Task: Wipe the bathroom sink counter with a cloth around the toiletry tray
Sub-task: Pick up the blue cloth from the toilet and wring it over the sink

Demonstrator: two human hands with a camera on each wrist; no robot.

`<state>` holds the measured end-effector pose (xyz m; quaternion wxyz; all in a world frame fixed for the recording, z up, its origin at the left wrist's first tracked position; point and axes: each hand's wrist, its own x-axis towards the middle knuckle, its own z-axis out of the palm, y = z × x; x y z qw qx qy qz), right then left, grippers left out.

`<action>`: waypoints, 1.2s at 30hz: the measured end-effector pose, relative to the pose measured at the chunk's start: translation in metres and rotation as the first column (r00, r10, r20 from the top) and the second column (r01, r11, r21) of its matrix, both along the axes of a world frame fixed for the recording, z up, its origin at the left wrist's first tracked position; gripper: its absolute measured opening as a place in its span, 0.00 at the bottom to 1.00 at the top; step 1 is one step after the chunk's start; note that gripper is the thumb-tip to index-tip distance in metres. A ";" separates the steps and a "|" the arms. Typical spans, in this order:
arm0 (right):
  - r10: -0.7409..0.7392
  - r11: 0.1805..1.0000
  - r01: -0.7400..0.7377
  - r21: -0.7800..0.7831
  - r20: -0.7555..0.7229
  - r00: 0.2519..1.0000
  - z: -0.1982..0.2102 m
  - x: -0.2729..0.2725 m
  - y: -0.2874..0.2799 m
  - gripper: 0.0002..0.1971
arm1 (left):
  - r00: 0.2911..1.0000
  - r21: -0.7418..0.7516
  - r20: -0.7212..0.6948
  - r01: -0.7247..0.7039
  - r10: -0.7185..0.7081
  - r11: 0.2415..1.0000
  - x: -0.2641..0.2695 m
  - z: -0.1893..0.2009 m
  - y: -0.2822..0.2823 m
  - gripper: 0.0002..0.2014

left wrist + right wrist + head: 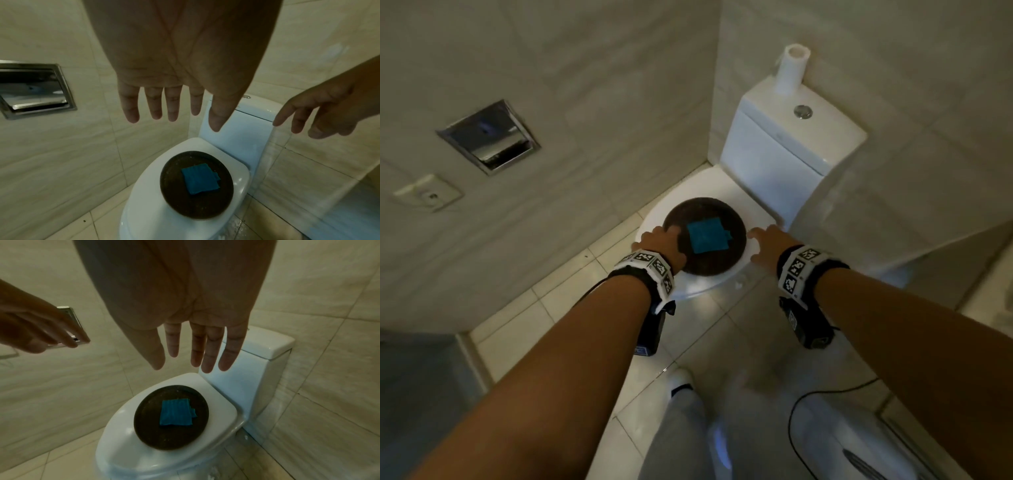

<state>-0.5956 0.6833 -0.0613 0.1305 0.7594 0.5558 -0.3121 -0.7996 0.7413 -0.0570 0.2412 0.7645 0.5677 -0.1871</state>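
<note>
A dark round tray is sitting on a closed white toilet lid, with a folded blue cloth lying at its middle. Both grips are hanging open and empty above it: the left hand over the tray's left edge, the right hand just beside its right edge, fingers straight, apparently touching nothing.

tray near rim behind left hand (head view), white bin cut off
</note>
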 end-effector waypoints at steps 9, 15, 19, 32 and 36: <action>-0.038 0.995 0.036 -0.093 -0.022 0.999 -0.063 0.012 0.053 0.28 | 0.998 -0.094 0.065 -0.005 0.011 0.996 0.018 -0.062 0.062 0.29; -0.049 0.995 0.044 -0.093 -0.058 0.997 -0.136 0.033 0.105 0.27 | 0.996 -0.138 0.078 -0.025 0.036 0.990 0.035 -0.139 0.107 0.29; -0.045 0.994 0.034 -0.104 -0.106 0.993 -0.196 0.044 0.146 0.27 | 0.992 -0.159 0.119 -0.028 0.047 0.987 0.056 -0.197 0.141 0.29; -0.015 1.000 0.006 -0.029 -0.297 0.955 -0.312 0.052 0.185 0.30 | 0.967 -0.227 0.222 -0.071 0.123 0.971 0.092 -0.312 0.164 0.28; -0.030 0.997 0.007 -0.080 -0.299 0.954 -0.318 0.051 0.184 0.27 | 0.978 -0.212 0.163 -0.094 0.130 0.973 0.093 -0.315 0.163 0.27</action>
